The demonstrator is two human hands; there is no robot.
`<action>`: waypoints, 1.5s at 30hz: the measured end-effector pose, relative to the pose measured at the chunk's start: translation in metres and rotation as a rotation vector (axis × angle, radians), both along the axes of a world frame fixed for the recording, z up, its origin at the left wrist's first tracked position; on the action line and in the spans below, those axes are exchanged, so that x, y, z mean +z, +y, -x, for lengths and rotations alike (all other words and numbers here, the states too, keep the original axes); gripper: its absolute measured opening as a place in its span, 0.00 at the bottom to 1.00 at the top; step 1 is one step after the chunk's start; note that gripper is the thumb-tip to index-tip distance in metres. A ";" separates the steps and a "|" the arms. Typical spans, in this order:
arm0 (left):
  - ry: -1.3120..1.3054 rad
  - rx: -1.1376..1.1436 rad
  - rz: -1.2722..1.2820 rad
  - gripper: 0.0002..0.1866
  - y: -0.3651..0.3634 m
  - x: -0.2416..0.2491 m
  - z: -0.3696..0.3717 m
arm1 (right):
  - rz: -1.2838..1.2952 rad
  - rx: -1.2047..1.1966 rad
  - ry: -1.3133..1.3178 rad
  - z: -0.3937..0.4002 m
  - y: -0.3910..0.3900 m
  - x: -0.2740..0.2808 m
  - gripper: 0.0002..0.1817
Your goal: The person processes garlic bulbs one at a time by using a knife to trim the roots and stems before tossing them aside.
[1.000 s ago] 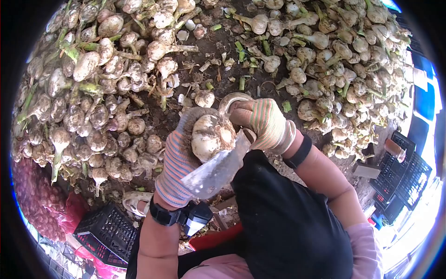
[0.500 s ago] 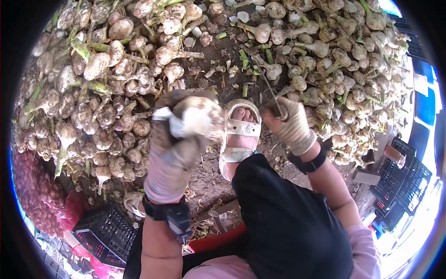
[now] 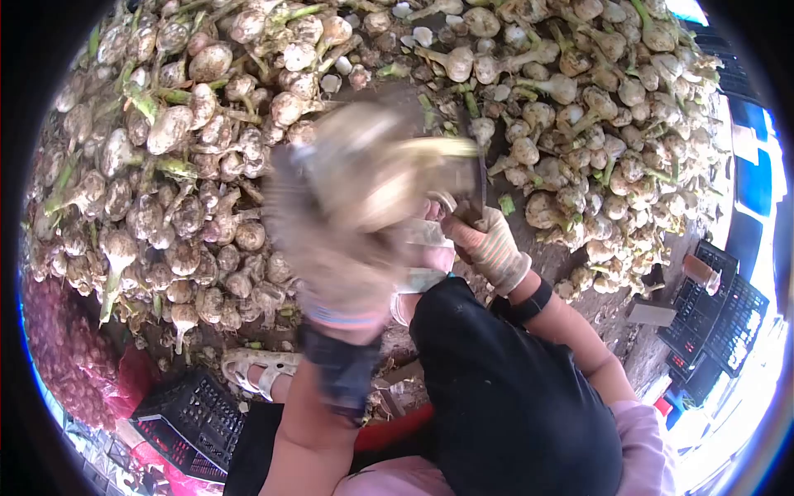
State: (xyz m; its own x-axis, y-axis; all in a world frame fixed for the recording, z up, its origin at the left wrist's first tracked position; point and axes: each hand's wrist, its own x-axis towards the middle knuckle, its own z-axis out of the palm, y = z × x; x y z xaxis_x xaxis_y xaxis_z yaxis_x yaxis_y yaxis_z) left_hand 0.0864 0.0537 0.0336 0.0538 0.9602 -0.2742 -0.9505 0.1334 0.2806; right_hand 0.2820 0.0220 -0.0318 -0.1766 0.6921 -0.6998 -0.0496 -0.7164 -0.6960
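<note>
My left hand (image 3: pixel 335 223), in a soiled striped glove, is smeared by motion left of the middle. It is closed round garlic bulbs (image 3: pixel 360 161), whose pale-green stem (image 3: pixel 442 147) points right. My right hand (image 3: pixel 488 244), gloved too, grips the handle of a knife (image 3: pixel 478 178); its dark blade stands upright beside the stem's end. Whether blade and stem touch is too blurred to tell. Beneath my hands a sandalled foot (image 3: pixel 428 252) is partly hidden.
Soil-covered garlic is heaped on the left (image 3: pixel 169 128) and the right (image 3: pixel 612 107). Black crates (image 3: pixel 194 413) stand at the lower left, others (image 3: pixel 732 322) at the right. A red net sack (image 3: pixel 70 355) lies at the left edge. Another sandal (image 3: pixel 263 372) shows low on the left.
My left hand has moved right and slightly up with the garlic, and the stem now points right. My right hand has moved slightly left and down, and the knife is now upright near the stem.
</note>
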 end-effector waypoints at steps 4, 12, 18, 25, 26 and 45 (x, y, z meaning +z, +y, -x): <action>1.359 -0.333 -0.376 0.41 0.009 0.000 -0.053 | -0.055 -0.458 0.235 0.007 0.014 0.010 0.07; 2.540 -1.005 -0.064 0.36 0.000 -0.105 0.013 | -0.143 -0.099 -0.133 -0.015 0.002 -0.012 0.05; 1.479 -0.617 -0.066 0.32 -0.012 -0.099 0.031 | -0.246 0.087 -0.150 -0.007 0.013 -0.008 0.11; 0.590 -0.275 0.034 0.32 -0.016 -0.021 0.023 | -0.660 0.535 -0.458 0.003 0.029 0.036 0.08; 0.574 -0.325 0.117 0.32 -0.018 -0.016 0.027 | -0.653 0.653 -0.455 0.004 0.034 0.044 0.17; 1.284 -0.387 -0.097 0.30 -0.035 0.013 0.029 | -0.921 0.901 -0.438 0.029 0.043 0.067 0.16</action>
